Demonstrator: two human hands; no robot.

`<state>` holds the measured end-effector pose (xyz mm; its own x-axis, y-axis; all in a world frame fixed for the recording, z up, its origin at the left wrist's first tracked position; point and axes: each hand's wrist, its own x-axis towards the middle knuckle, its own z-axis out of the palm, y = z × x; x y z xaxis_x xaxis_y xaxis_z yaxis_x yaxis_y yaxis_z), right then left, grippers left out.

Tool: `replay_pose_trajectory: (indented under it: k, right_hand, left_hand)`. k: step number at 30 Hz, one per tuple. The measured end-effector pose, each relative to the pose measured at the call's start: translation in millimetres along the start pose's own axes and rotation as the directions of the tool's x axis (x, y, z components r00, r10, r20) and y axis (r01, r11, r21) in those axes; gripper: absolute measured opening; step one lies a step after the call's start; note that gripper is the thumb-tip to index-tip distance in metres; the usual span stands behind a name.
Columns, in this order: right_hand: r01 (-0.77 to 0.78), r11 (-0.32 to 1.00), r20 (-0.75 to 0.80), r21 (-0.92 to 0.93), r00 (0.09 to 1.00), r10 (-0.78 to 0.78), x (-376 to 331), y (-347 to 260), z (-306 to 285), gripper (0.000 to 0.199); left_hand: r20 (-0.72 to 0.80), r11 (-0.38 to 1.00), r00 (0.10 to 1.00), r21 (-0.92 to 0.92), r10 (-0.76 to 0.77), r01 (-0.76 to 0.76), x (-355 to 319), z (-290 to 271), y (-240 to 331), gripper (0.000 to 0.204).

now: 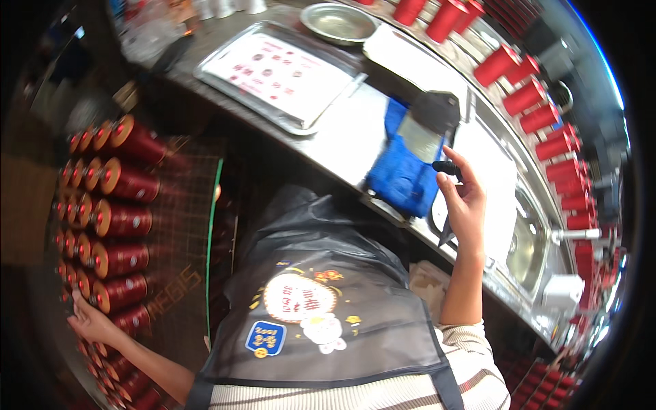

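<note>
My right hand (468,205) is raised over the counter's front edge. Its thumb and forefinger pinch a short black rod-shaped piece (446,167). A dark grey pointed part (446,232) shows below the same hand; whether the two belong together is unclear. Just left of the fingers lies a bright blue cloth (403,174), with a dark flat thing (436,111) at its far end. At the far left, my left hand (92,324) reaches to a stack of dark red cylinders (126,256) with gold ends. Its fingers are bent together beside them, and what they hold is too small to make out.
A steel tray (212,68) with a printed white sheet sits on the counter, near a round metal bowl (339,24). Red cylinders (533,96) line the far side. At the right are a sink (529,253) and tap (577,234). A green-edged panel (214,239) stands left of my apron.
</note>
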<state>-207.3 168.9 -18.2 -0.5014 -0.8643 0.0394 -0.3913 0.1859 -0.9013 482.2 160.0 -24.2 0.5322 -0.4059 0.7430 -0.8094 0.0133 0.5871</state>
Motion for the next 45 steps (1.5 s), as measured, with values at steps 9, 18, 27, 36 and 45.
replay_pose_trajectory:
  k: [9,18,27,36,45]
  right_hand:
    - [-0.141,0.953,0.040,-0.268,0.987,0.157,-63,30,10,0.082]
    - [-0.174,0.958,-0.093,-0.229,0.983,0.156,-52,41,42,0.082]
    - [-0.295,0.955,-0.152,-0.034,0.946,0.287,-56,39,49,0.084]
    - [-0.376,0.926,-0.177,0.024,0.910,0.374,-59,23,54,0.086]
    - [-0.381,0.924,-0.167,0.012,0.911,0.378,-59,14,52,0.085]
  left_hand:
    - [0.858,0.808,0.189,-0.513,0.477,0.290,-191,241,292,0.020]
    - [0.865,0.831,-0.078,-0.445,0.495,0.333,-276,358,404,0.014]
    - [0.863,0.852,0.114,-0.505,0.492,0.141,-285,361,429,0.031]
    - [0.849,0.847,-0.104,-0.494,0.518,0.196,-276,365,443,0.031]
    - [0.783,0.774,-0.082,-0.583,0.616,0.247,-277,366,447,0.029]
